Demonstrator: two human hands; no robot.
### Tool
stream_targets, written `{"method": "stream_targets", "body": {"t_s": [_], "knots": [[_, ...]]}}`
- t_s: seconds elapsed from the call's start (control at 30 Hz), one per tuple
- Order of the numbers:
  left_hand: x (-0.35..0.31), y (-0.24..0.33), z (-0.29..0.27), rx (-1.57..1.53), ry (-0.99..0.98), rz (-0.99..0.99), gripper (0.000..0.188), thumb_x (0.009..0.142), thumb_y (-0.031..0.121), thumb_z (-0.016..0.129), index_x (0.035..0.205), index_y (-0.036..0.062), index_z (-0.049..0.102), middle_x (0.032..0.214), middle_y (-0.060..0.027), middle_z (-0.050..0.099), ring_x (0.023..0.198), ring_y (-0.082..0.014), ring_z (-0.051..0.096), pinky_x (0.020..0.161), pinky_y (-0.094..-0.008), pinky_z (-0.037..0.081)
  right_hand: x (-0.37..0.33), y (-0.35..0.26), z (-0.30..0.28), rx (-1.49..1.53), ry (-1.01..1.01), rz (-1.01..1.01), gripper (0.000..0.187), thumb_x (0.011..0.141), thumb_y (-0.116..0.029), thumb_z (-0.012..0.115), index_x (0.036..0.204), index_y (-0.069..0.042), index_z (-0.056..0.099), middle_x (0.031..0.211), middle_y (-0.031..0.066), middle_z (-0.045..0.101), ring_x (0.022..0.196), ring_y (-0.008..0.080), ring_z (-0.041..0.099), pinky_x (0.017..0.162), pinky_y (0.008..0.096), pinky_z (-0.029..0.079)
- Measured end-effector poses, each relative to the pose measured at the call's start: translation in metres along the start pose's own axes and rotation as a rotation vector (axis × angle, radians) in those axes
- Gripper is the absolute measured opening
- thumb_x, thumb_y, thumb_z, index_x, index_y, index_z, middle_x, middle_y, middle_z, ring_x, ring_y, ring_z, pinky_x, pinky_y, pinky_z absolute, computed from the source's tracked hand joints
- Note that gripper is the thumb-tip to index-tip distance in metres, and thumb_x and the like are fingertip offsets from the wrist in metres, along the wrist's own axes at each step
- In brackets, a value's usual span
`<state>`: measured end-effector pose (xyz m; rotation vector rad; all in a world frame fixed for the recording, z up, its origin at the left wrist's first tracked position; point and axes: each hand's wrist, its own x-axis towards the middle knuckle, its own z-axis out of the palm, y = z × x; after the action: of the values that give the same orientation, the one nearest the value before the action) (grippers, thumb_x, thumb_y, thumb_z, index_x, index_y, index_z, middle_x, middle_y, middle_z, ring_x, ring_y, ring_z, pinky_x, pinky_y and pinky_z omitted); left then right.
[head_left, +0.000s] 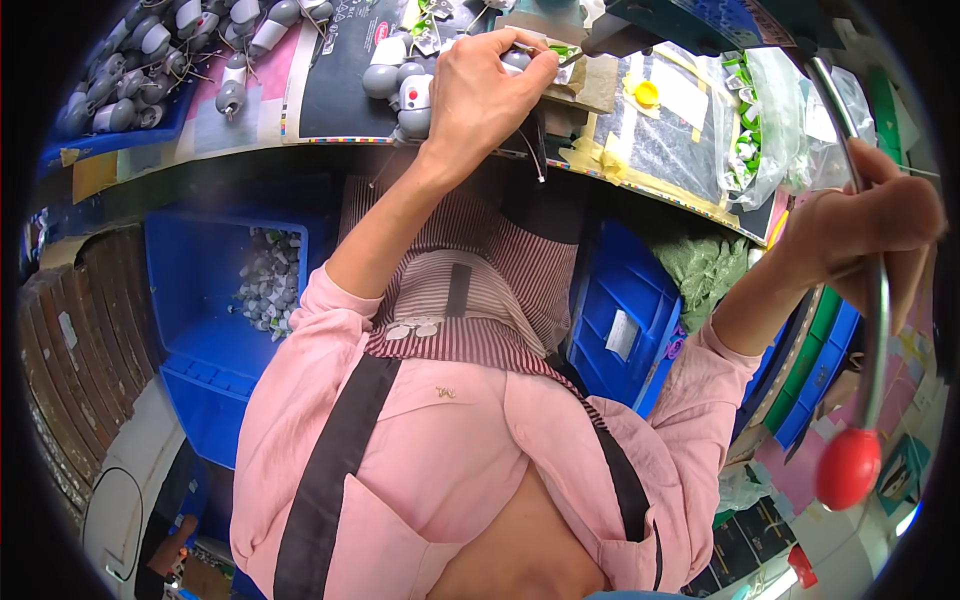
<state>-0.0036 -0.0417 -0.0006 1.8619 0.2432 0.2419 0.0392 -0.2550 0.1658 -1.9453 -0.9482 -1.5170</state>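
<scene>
At the bench edge, my left hand pinches a small grey plastic part, mostly hidden by the fingers, beside a green-and-white piece on the block under the blue-green hand press. Several grey-and-white round plastic units lie next to that wrist, one with a red dot. On the right, my right hand is wrapped around the bent metal lever of the press. The lever ends in a red ball knob below the hand.
A blue tray heaped with grey-and-white units stands far left. Clear bags with green-and-white pieces lie right of the press, near a yellow round cap. Under the bench are a blue bin of small parts and a blue lid.
</scene>
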Motion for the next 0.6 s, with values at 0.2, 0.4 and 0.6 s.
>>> {"method": "stream_targets", "body": {"t_s": [0.2,0.4,0.6], "knots": [[0.001,-0.005,0.004,0.024,0.026,0.076,0.023,0.083,0.029,0.073,0.095,0.0104,0.079,0.063,-0.0121,0.070,0.059,-0.0229,0.070,0.061,-0.0341,0.054,-0.005,-0.007,-0.020,-0.014,-0.344,-0.398,0.027,0.099,-0.018,0.068,0.081,0.001,0.061,0.067,0.0120,0.072,0.049,0.0201,0.061,0.049,0.0296,0.049],[-0.002,-0.006,0.004,0.133,0.042,0.248,0.021,0.088,0.023,0.076,0.098,0.0047,0.074,0.081,-0.0061,0.072,0.072,-0.0127,0.068,0.067,-0.0273,0.054,-0.034,-0.008,-0.021,-0.133,-0.428,-0.500,0.011,0.085,-0.008,0.080,0.087,0.002,0.075,0.076,0.0071,0.073,0.052,0.0166,0.059,0.051,0.0265,0.047],[-0.005,-0.010,0.001,0.136,0.130,0.250,0.015,0.083,0.020,0.072,0.089,0.0068,0.073,0.083,-0.0125,0.072,0.079,-0.0327,0.063,0.074,-0.0436,0.050,-0.086,0.018,-0.001,0.292,-0.049,-0.250,0.021,0.094,-0.027,0.076,0.103,-0.009,0.072,0.091,0.0061,0.064,0.070,0.0175,0.060,0.057,0.0285,0.050]]}}
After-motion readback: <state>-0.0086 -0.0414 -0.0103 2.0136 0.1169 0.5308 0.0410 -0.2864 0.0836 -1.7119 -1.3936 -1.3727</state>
